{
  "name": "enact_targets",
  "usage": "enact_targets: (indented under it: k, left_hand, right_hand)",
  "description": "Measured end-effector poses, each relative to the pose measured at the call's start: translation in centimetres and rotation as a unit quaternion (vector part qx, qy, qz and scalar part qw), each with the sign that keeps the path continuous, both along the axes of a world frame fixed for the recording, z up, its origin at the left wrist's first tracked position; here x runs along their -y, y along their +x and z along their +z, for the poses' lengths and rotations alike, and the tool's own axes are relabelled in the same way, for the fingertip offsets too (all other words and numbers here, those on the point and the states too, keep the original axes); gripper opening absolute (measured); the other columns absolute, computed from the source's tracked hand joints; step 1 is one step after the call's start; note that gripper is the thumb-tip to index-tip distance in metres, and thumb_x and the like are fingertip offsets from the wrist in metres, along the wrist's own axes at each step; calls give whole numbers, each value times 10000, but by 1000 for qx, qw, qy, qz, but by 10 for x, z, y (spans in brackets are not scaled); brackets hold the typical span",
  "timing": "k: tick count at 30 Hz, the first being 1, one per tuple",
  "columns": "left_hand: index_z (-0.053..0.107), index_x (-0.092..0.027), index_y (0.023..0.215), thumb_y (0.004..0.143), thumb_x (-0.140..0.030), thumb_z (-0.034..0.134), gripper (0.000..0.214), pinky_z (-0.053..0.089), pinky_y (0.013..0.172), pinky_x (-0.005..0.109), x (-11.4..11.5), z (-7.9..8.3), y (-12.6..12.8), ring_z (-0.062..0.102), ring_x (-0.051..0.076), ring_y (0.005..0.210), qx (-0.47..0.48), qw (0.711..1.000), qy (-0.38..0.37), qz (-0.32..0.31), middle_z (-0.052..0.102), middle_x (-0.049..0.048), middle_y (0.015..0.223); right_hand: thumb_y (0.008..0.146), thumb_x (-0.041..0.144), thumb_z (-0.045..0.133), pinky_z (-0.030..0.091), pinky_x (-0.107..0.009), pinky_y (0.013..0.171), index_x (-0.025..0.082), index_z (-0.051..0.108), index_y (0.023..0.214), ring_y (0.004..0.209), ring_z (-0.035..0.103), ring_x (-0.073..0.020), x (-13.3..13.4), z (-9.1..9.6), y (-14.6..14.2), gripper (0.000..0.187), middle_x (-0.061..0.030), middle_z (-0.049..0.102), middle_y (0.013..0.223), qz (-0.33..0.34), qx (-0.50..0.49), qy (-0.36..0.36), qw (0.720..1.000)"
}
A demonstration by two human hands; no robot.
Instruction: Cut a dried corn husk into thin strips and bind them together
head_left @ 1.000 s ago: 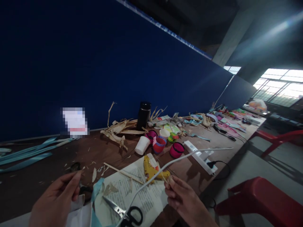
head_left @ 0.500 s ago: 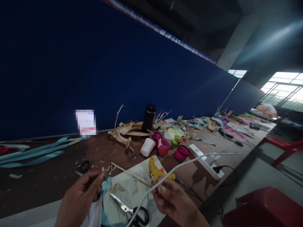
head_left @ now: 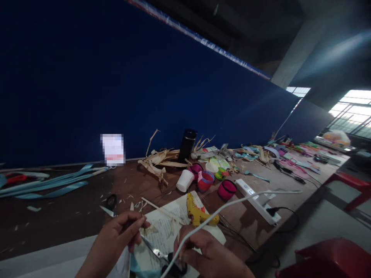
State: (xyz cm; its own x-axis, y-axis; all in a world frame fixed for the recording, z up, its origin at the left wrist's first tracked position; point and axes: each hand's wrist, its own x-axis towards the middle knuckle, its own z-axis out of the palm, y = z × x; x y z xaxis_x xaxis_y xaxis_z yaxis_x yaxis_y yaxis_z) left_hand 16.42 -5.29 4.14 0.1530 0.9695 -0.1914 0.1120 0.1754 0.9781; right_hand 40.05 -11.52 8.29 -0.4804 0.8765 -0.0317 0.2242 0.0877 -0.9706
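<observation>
My left hand is closed in a pinch over the left edge of a printed paper sheet; what its fingertips hold is too small to name. My right hand is closed too, its fingertips over the handles of the scissors; its grip is partly hidden behind a white cable. The scissors lie on the sheet with their blades pointing toward my left hand. A yellow glue gun rests on the paper beyond my right hand. Near it lies a thin pale stick. Light-blue material lies below the scissors.
Behind the sheet stand a white cup, a magenta cup and a black bottle beside dried husks. A power strip lies at right. Blue ribbons and second scissors are at left.
My left hand has moved right, over the paper. My right hand has moved left and down, from beside the glue gun to over the scissors' handles. The view has shifted slightly.
</observation>
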Motion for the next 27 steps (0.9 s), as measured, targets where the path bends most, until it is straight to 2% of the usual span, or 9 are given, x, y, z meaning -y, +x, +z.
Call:
enact_targets:
  k: [4, 8, 10, 12, 15, 17, 20, 23, 27]
  left_hand:
    - [627, -162, 625, 592, -510, 670, 352, 337, 402, 212, 4, 3, 4, 432, 99, 416, 81, 996, -40, -27, 598, 26, 547]
    - [558, -148, 516, 565, -466, 702, 353, 330, 421, 201, 8, 8, 5, 447, 86, 500, 135, 990, -41, 29, 646, 67, 841]
    - [561, -141, 525, 578, -444, 700, 337, 332, 444, 201, 8, 9, 5, 438, 77, 514, 150, 987, -35, 44, 633, 64, 907]
    - [572, -140, 546, 583, -426, 702, 316, 326, 460, 200, 6, 7, 3, 415, 71, 510, 162, 985, -29, 49, 627, 48, 853]
    - [591, -142, 588, 592, -411, 707, 293, 289, 461, 187, 1, 0, -2, 366, 64, 485, 176, 982, -27, 57, 553, -8, 625]
    - [596, -149, 627, 594, -407, 713, 285, 257, 453, 178, -2, -4, -5, 347, 59, 469, 190, 978, -38, 74, 484, -39, 538]
    - [584, -155, 635, 609, -414, 707, 288, 235, 438, 172, -4, -5, -8, 340, 55, 452, 214, 970, -58, 99, 457, -48, 503]
    - [601, -154, 671, 620, -392, 708, 266, 278, 454, 169, -4, -2, -11, 357, 54, 470, 255, 957, -57, 126, 469, -43, 531]
    - [621, -155, 736, 638, -355, 711, 240, 309, 477, 164, -5, -1, -13, 366, 51, 506, 294, 945, -45, 139, 478, -40, 599]
  right_hand:
    - [859, 223, 458, 389, -234, 791, 212, 580, 934, 871, 535, -134, -12, 6, -14, 144, -15, 593, 945, 15, 113, 83, 990]
    - [829, 176, 473, 395, -214, 760, 184, 579, 911, 829, 543, -122, -37, 5, -35, 135, -15, 598, 931, 88, 156, 154, 972]
    - [817, 162, 481, 396, -203, 742, 184, 579, 902, 822, 538, -117, -49, 5, -45, 131, -9, 595, 923, 107, 170, 170, 965]
    - [813, 149, 476, 395, -198, 723, 185, 576, 897, 805, 534, -111, -58, 5, -53, 136, -3, 593, 914, 120, 172, 179, 961]
    - [802, 134, 482, 389, -207, 717, 179, 579, 883, 789, 527, -111, -68, 2, -62, 134, -5, 596, 909, 129, 153, 185, 962]
    - [793, 149, 507, 386, -211, 698, 171, 581, 855, 761, 521, -108, -73, -5, -65, 99, -3, 600, 876, 127, 112, 162, 972]
    - [792, 266, 570, 386, -209, 634, 149, 566, 799, 683, 507, -98, -82, -23, -67, 118, -7, 591, 795, 106, -23, 59, 992]
    - [780, 417, 591, 377, -192, 523, 131, 549, 779, 604, 504, -90, -91, -43, -65, 289, -36, 585, 785, 58, -164, -55, 983]
    - [802, 476, 549, 323, -146, 404, 137, 539, 812, 565, 527, -86, -97, -54, -64, 339, -32, 578, 768, -15, -226, -102, 969]
